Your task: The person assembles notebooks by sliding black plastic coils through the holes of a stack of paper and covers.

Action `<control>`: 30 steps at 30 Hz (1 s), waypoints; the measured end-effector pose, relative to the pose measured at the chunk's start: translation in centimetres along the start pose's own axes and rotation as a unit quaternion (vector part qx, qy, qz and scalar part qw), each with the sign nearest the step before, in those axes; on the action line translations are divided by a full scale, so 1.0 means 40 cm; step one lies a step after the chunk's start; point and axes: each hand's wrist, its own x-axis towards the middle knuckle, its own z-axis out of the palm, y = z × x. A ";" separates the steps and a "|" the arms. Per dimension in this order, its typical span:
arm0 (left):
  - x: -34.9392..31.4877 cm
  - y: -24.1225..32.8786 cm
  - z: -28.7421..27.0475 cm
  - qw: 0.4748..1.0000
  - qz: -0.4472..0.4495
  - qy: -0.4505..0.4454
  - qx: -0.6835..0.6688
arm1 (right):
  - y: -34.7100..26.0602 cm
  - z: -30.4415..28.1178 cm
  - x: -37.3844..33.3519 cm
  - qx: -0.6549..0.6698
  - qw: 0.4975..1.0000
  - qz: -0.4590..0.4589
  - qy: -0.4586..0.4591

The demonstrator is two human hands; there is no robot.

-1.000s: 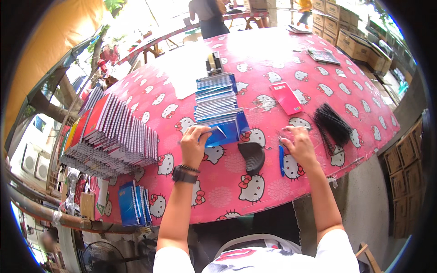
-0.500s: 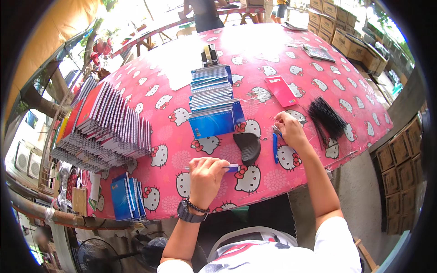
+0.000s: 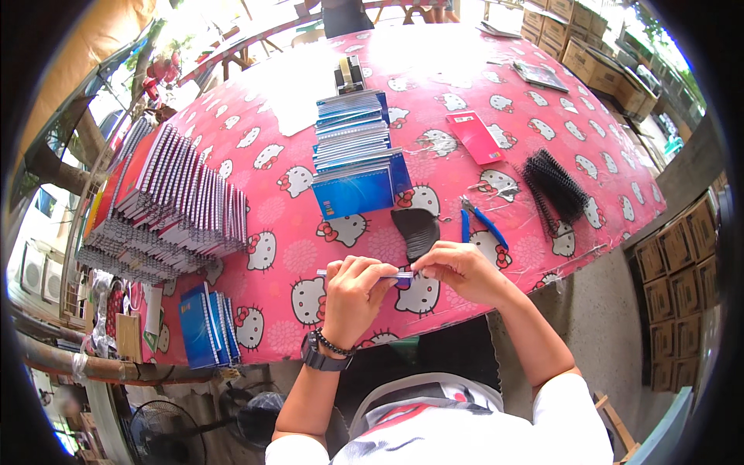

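Near the table's front edge, my left hand [image 3: 355, 298] is closed round a small blue notebook [image 3: 404, 277], seen nearly edge-on and mostly hidden by the fingers. My right hand [image 3: 461, 271] is at the notebook's right end, thumb and fingertips pinched together; whatever is between them is too small to make out. Just beyond the right hand lie blue-handled cutting pliers [image 3: 486, 225] with their handles spread. A curved, ridged black piece [image 3: 418, 231] lies beyond the notebook.
Blue notebooks [image 3: 353, 190] lie in a long overlapping row mid-table, a tape dispenser [image 3: 349, 75] behind. Tall stacks of spiral notebooks [image 3: 167, 194] stand left, several blue notebooks [image 3: 208, 329] nearer. Black spiral coils [image 3: 556, 188] and a pink-red card [image 3: 475, 138] lie right.
My right hand has let go of the pliers, which now lie on the table, and has come left and nearer to the notebook's end. The left hand still holds the notebook.
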 end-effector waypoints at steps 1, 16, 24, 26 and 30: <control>-0.002 -0.001 0.002 1.000 0.001 0.003 -0.003 | 0.000 0.000 0.000 -0.004 1.000 0.006 0.022; 0.006 0.004 -0.001 1.000 -0.014 -0.007 -0.008 | 0.012 0.032 0.009 -0.164 0.969 -0.161 0.092; 0.010 0.008 -0.001 1.000 -0.019 -0.010 0.005 | 0.004 0.033 0.006 -0.121 0.974 -0.156 0.114; 0.005 0.007 -0.001 1.000 -0.015 -0.008 0.002 | 0.012 0.028 0.007 -0.126 0.975 -0.148 0.111; 0.007 0.006 -0.001 1.000 -0.012 -0.008 0.000 | 0.017 0.027 0.006 -0.123 0.974 -0.171 0.079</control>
